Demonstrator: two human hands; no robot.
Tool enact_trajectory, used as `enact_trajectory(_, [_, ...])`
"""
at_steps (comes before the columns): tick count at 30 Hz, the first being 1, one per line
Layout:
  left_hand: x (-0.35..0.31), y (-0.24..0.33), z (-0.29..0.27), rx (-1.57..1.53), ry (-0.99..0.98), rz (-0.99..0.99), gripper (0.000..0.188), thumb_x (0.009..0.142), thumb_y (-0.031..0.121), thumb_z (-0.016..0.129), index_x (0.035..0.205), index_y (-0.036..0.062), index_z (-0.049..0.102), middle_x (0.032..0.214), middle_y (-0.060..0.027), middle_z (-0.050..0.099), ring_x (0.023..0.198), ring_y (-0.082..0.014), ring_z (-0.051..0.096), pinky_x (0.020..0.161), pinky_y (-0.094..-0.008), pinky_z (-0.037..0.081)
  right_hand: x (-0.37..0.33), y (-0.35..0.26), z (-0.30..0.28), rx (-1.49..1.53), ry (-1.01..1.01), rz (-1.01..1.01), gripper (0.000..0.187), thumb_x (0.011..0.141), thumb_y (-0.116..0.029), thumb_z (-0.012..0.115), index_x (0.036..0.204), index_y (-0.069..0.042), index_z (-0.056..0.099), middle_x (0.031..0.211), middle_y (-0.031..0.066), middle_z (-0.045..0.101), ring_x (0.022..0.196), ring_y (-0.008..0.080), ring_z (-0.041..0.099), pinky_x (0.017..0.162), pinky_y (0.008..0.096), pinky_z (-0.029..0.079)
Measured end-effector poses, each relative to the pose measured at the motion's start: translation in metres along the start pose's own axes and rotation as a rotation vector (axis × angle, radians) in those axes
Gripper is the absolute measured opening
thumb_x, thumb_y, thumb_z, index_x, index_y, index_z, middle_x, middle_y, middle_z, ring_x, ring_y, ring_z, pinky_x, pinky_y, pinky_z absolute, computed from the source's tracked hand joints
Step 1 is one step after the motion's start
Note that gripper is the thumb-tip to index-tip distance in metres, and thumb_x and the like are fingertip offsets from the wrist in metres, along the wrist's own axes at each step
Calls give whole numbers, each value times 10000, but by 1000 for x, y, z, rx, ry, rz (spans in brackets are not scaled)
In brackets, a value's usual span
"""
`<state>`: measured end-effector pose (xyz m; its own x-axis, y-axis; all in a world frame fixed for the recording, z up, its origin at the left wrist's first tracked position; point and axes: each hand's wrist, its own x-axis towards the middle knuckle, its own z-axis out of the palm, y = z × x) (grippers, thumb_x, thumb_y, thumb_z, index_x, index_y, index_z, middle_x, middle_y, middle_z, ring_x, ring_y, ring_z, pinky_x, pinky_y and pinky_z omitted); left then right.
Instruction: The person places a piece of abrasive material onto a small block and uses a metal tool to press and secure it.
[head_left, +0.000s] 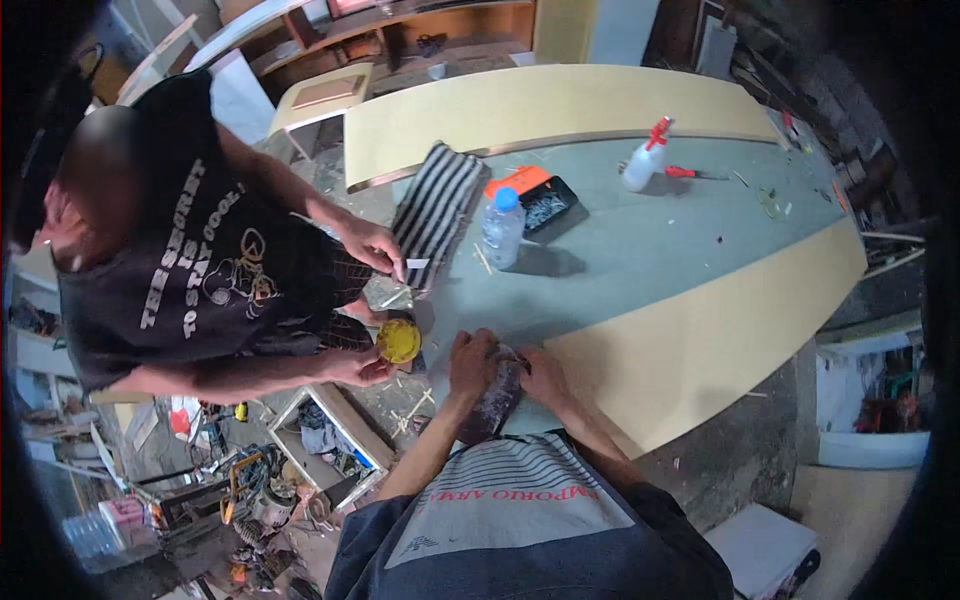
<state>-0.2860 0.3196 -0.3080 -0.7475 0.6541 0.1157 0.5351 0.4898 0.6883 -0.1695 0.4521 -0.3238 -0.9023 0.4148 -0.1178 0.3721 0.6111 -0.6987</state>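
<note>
My left hand [472, 362] is closed over the left side of a dark brownish sheet [495, 408] with whitish dusty marks, close to my body at the table's near edge. My right hand [543, 378] pinches the same sheet's upper right side. What the sheet is made of is hard to make out, and my fingers cover part of its top. Ahead of my hands stands a clear plastic bottle with a blue cap [502, 232]. Beside it lies an open black box [553, 208] of small metal pieces with an orange lid [518, 182].
At left a co-worker [190, 250] holds a round yellow disc [399, 341] and a small white piece. Pale curved panels [720, 335] lie on the grey-green table [640, 270], with a striped cloth [438, 210], a spray bottle [645, 165] and a red-handled tool [682, 173]. A wooden drawer [345, 430] sits below left.
</note>
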Motion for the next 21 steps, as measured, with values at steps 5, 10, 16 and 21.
enact_trajectory(5, [4, 16, -15, -32, -21, 17, 444, 748, 128, 790, 1160, 102, 628, 920, -108, 655, 944, -344, 586, 841, -444, 484, -3, -12, -16, 125, 47, -3, 288, 896, -247, 646, 1099, -43, 658, 1017, 190, 673, 972, 422, 632, 838, 497, 497])
enact_trajectory(10, [18, 7, -21, -45, -150, 48, 625, 749, 138, 799, 1333, 116, 576, 963, -117, 671, 966, -334, 594, 853, -434, 491, 14, -39, -42, -44, -137, 142, 258, 929, -287, 608, 941, -29, 610, 1003, 196, 667, 958, 421, 638, 832, 519, 494])
enact_trajectory(16, [29, 13, -16, -61, -126, 120, 628, 756, 89, 785, 1337, 119, 549, 976, -155, 676, 905, -361, 629, 794, -461, 511, 35, -33, -36, -107, -169, 193, 310, 954, -292, 551, 1081, -10, 569, 1009, 269, 651, 982, 452, 633, 853, 551, 489])
enact_trajectory(21, [39, 23, -36, -84, -133, -33, 488, 731, 58, 804, 1157, 73, 567, 961, -135, 700, 825, -330, 694, 716, -412, 541, 33, -67, -66, 23, -183, 144, 254, 970, -241, 535, 1093, -20, 549, 1030, 253, 649, 984, 470, 614, 847, 561, 473])
